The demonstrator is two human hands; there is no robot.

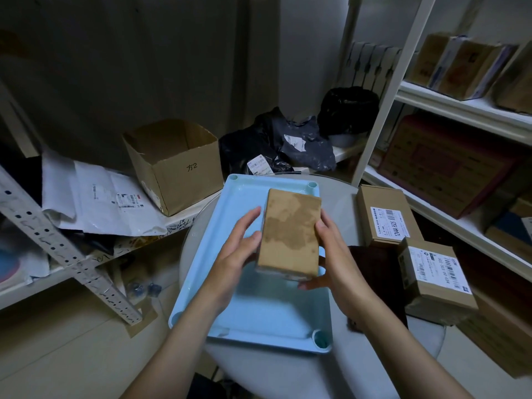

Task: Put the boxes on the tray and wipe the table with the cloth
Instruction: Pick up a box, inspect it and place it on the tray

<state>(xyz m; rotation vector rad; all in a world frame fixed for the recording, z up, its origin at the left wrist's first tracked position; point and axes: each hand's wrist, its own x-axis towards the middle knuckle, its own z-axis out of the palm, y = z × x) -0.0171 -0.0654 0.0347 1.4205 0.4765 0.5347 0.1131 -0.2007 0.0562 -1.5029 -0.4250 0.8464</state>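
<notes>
A light blue tray (239, 306) lies on a small round white table (288, 375). Above the tray I hold a stained brown cardboard box (289, 231) between both hands. My left hand (239, 249) grips its left side and my right hand (334, 254) grips its right side and near end. Two more labelled cardboard boxes stand on the table to the right of the tray: a far one (384, 214) and a near one (434, 280). A dark brown cloth (371, 263) lies between the tray and these boxes, partly hidden by my right forearm.
An open cardboard carton (172, 165) marked with writing sits on the left shelf beside white mail bags (100, 197). Dark plastic parcels (282, 145) lie behind the tray. White shelving (460, 110) with cartons runs along the right. A perforated metal strut (66, 246) leans at the left.
</notes>
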